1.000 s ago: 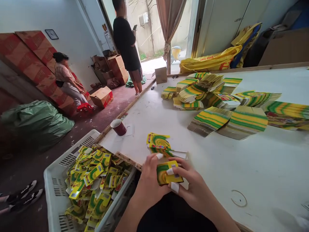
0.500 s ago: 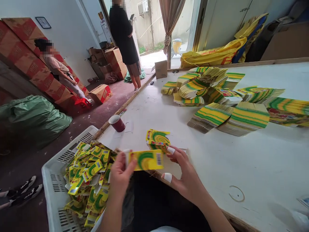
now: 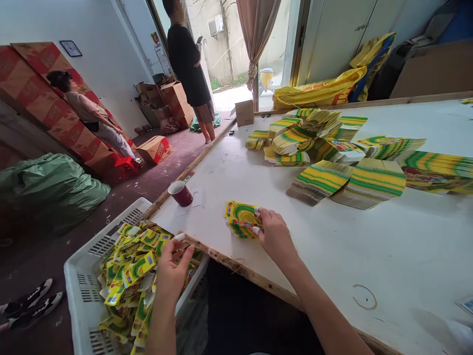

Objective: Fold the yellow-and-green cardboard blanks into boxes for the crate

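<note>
My right hand (image 3: 275, 231) pinches the right edge of the top carton on a small stack of flat yellow-green crayon cartons (image 3: 242, 222) on the white table. White tape wraps its fingertips. My left hand (image 3: 173, 268), also taped, is over the crate's near right side with thumb and fingers apart and nothing between them. Below it, the white plastic crate (image 3: 83, 315) holds a heap of folded yellow-green cartons (image 3: 136, 271).
A maroon cup (image 3: 181, 194) stands at the table's left edge. Fanned bundles of flat cartons (image 3: 373, 180) spread over the far right. Yellow sacks (image 3: 321, 91) lie behind the table. Two people are beyond, one standing by the doorway (image 3: 186, 64), one near stacked red-brown boxes (image 3: 90, 111).
The yellow carton has left my left hand, which has moved down and left over the crate. My right hand has reached forward to the small stack and taken hold of a carton.
</note>
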Demonstrator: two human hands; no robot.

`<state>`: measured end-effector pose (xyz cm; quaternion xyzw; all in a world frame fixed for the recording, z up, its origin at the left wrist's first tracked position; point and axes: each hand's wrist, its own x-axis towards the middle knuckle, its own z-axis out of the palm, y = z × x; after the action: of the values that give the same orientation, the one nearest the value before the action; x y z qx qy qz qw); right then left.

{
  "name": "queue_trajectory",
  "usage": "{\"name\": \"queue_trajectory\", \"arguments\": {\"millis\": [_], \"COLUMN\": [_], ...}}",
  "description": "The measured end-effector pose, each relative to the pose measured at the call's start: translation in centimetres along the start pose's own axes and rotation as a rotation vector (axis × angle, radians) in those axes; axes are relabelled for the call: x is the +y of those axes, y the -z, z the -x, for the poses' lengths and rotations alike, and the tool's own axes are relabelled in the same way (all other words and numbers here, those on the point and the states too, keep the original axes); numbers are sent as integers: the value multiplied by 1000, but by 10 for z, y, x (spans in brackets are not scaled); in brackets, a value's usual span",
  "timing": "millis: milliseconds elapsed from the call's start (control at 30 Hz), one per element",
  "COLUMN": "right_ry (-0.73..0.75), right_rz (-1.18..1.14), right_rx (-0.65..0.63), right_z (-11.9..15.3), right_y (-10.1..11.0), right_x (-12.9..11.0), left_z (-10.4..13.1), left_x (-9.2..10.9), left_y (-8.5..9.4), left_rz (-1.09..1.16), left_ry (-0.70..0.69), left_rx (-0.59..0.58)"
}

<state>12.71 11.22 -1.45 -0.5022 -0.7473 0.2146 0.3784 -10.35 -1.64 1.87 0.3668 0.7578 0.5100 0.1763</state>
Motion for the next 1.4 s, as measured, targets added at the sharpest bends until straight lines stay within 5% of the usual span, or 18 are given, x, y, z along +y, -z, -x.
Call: {"name": "queue_trajectory", "arguments": {"millis": [167,267,400,567,733,933,1167,1300,1400], "right_ry": [-30,-24,-102,-199,-172,39,448,564,356], "right_rz": [-152,-606,-985,-987,-903,-670,-198,-183,-269], "right_rx": [-10,-181,-406,-511,-305,-110,-22,-50,120], "right_z": [20,42,66,74,65,57,53,61,69], "right_y": [16,19,16,12,12,29,49,47,41], "right_x": [-24,-48,-72,-71,-51,-26,-17,-33,-37], "left_z": [30,46,52,44,49,45,24,40,55], "left_x": [21,38,61,64,50,36,43,55,56], "left_y": [-53,-72,-84,-90,-92,-82,-26,-36,-56], "left_rz": [508,839,1069,1143,1029,733,435,-56,-161], "left_ry": [-2,49,114,138,238,128,-239,-178,-126], "left_rx": [-194,-230,-103,38,-70,15,-273,-628,-692]}}
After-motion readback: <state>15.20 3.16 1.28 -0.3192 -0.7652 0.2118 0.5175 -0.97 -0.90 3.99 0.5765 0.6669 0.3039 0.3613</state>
